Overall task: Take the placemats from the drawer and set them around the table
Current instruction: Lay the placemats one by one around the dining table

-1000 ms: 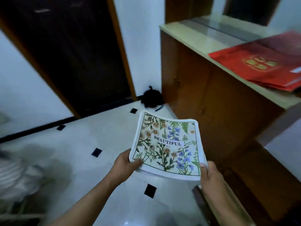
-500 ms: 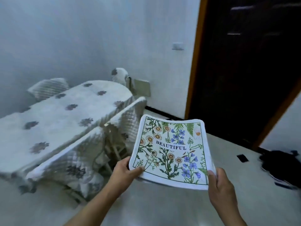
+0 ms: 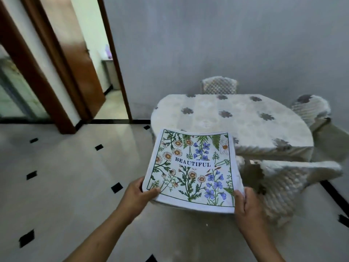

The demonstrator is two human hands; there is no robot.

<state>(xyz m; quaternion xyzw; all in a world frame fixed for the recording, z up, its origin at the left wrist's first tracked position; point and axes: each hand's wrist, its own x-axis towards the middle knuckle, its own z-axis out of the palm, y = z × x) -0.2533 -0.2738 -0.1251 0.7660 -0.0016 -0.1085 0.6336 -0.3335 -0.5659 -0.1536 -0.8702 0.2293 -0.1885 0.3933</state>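
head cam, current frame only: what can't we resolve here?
- Placemat stack, head view: count unknown; top mat covers the rest, only edges show.
- Left hand and right hand fingers: under the stack, grip hidden.
- Table: near edge hidden by the stack.
- Near chair: motion-blurred.
- Room beyond doorway: contents too small.

Dim grey room, daylight through doorway, sheen on floor, motion blur, edges bowed by wide-angle lens
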